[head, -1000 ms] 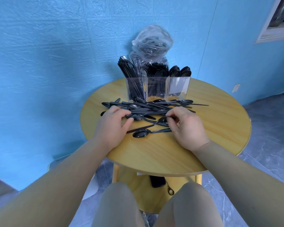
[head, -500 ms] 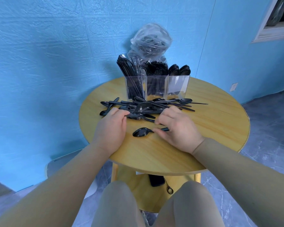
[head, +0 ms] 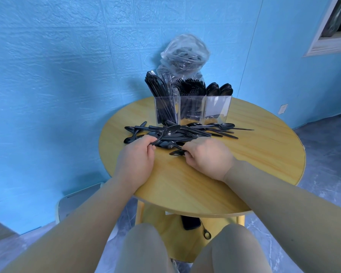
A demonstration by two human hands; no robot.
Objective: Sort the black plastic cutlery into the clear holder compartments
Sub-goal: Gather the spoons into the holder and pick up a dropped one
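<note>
Bare wood runs from my wrists to the near rim of the round table [head: 185,194], and the right side lies open out to its edge. My left hand [head: 135,160] has its fingers curled round the handle of a spoon [head: 168,132] whose bowl tilts up above the pile of loose cutlery [head: 185,133]. My right hand [head: 207,158] pinches another spoon [head: 177,153] lying flat just short of that pile (only its bowl shows past my fingertips). The heap sprawls between my hands and the clear holder [head: 193,111], touching its front. Behind stands a clear plastic bag [head: 185,54]. The left compartment holds knives, the middle forks, the right spoons.
</note>
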